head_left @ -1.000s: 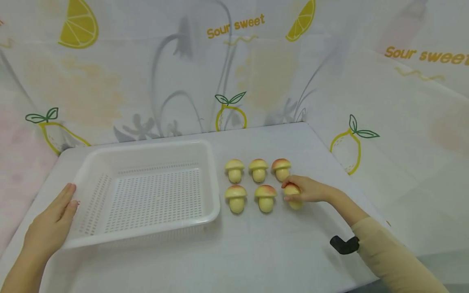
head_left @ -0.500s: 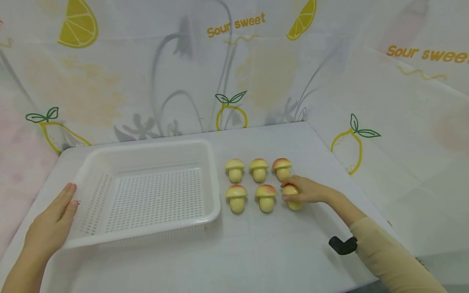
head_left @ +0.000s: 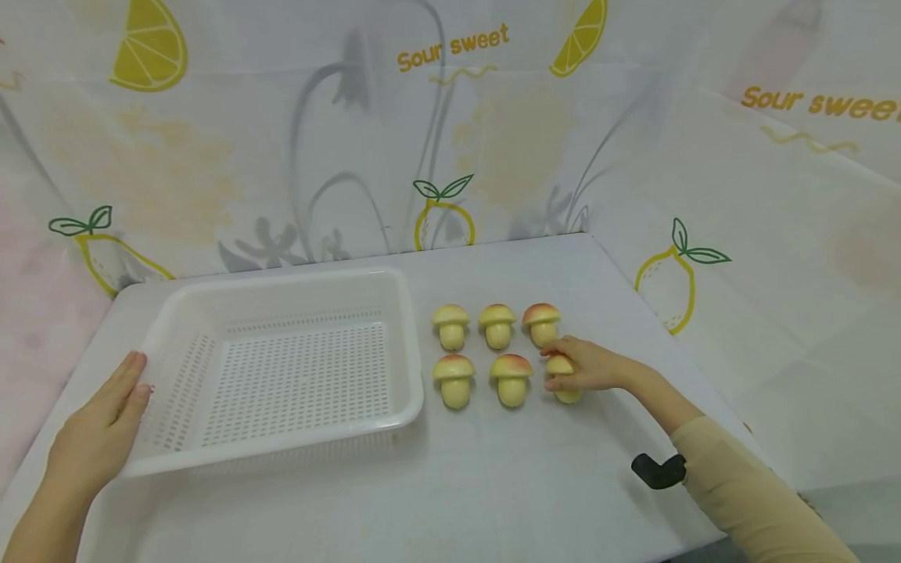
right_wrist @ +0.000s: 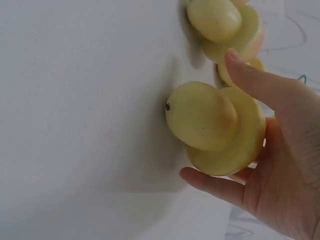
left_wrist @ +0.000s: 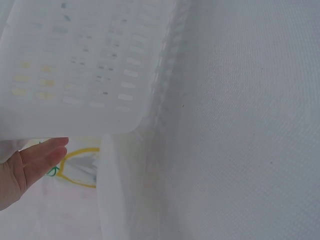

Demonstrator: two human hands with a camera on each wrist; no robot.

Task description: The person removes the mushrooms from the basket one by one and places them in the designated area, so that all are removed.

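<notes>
My right hand [head_left: 586, 364] curls round the cap of the front-right toy mushroom [head_left: 565, 391], which lies on the white tabletop. In the right wrist view, the pale yellow mushroom [right_wrist: 202, 117] points its rounded stem at the camera, and fingers [right_wrist: 212, 186] reach round behind its cap. The thumb stands a little off the cap there. My left hand [head_left: 98, 430] rests with straight fingers against the left side of a white plastic basket [head_left: 415, 367]. In the left wrist view, its fingers [left_wrist: 42, 162] lie right at the rim of the perforated basket [left_wrist: 75, 117].
Several more toy mushrooms stand in two rows, including a front-middle one [head_left: 511, 387] and a back-right one [head_left: 543, 328]. The basket fills the left part of the white table [head_left: 450, 485]. A lemon-print cloth [head_left: 338, 141] hangs behind and beside it.
Very little differs: the right hand shifts only slightly round the same mushroom. The left hand and the basket stay where they were.
</notes>
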